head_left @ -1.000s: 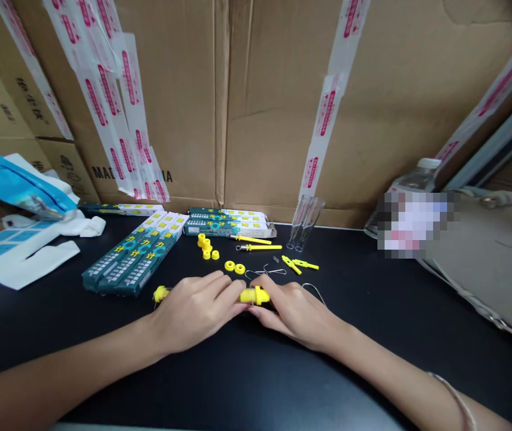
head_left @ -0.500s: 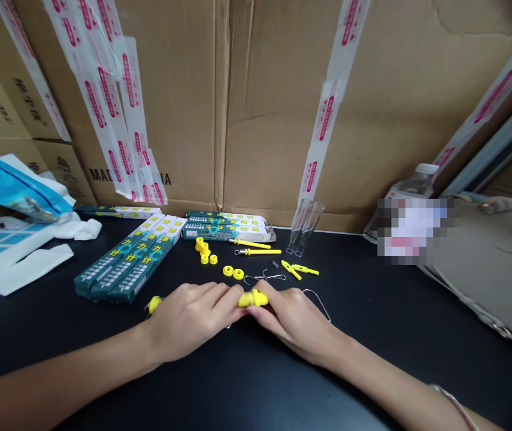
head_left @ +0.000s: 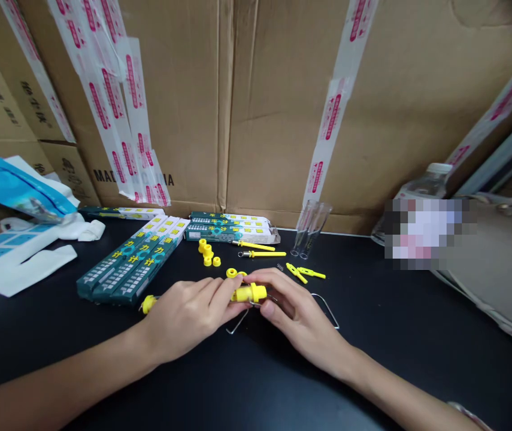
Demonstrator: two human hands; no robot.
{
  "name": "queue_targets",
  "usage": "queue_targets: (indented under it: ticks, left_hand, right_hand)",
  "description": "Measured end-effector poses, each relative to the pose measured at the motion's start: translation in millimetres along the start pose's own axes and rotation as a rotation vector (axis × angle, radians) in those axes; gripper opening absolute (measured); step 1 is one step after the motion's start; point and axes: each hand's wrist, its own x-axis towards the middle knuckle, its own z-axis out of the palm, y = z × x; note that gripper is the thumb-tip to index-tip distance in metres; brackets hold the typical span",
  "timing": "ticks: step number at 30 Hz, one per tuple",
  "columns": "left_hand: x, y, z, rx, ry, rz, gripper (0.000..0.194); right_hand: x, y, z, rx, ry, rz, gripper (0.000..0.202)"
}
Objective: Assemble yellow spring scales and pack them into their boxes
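Observation:
My left hand (head_left: pixel 193 311) is closed around a spring scale (head_left: pixel 249 293), a clear tube with a yellow cap at its right end. A second yellow end piece (head_left: pixel 148 304) sticks out on the left side of that hand; the tube between is hidden by my fingers. My right hand (head_left: pixel 298 314) is beside the right-hand cap, its thumb and fingers apart and curved around it. Bent wire hooks (head_left: pixel 238 323) lie under and between my hands, and another wire piece (head_left: pixel 327 308) shows beyond my right hand. Yellow rings (head_left: pixel 231 273) lie just behind my fingers.
Several yellow caps (head_left: pixel 207 251), yellow rods (head_left: pixel 262 254), small yellow pieces (head_left: pixel 310 273) and a tiny spring (head_left: pixel 279 267) lie behind. Clear tubes (head_left: pixel 309 230) stand near the cardboard (head_left: pixel 273 120). Printed boxes (head_left: pixel 132 263) are left; a bottle (head_left: pixel 435 179) and bag (head_left: pixel 498 257) are right.
My right thumb and fingers have come off the yellow cap and spread apart. The left hand keeps its hold on the scale. The view has shifted slightly.

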Motion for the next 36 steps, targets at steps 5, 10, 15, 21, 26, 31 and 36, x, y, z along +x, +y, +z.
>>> queue_targets:
  ticks: [5, 10, 15, 21, 26, 31, 36]
  left_hand:
    - [-1.8, 3.1, 1.5, -0.123, -0.081, -0.093, 0.029]
    - [-1.0, 6.5, 1.4, -0.225, -0.101, -0.090, 0.032]
    - [-1.4, 8.5, 2.4, -0.276, -0.127, -0.062, 0.029]
    - [-2.0, 7.4, 3.4, -0.280, -0.164, -0.071, 0.032]
    - [-1.1, 7.6, 4.9, -0.238, -0.179, -0.121, 0.030]
    - [-1.6, 5.5, 5.2, -0.199, -0.141, -0.123, 0.028]
    - [1.4, 3.3, -0.4, -0.167, -0.062, -0.099, 0.027]
  right_hand:
    - [-2.9, -0.2, -5.7, -0.331, 0.045, -0.234, 0.041]
    - [-3.5, -1.1, -6.9, -0.351, 0.065, -0.353, 0.024]
    - [-3.1, 0.6, -5.6, -0.327, 0.071, -0.423, 0.020]
    - [-4.1, 5.2, -4.3, -0.294, 0.052, -0.320, 0.014]
    - [-1.1, 1.7, -5.9, -0.269, 0.045, -0.176, 0.020]
    - [-1.2, 1.0, -5.4, -0.170, 0.017, -0.049, 0.047]
    - [0.3, 2.1, -5.2, -0.137, 0.010, 0.049, 0.048]
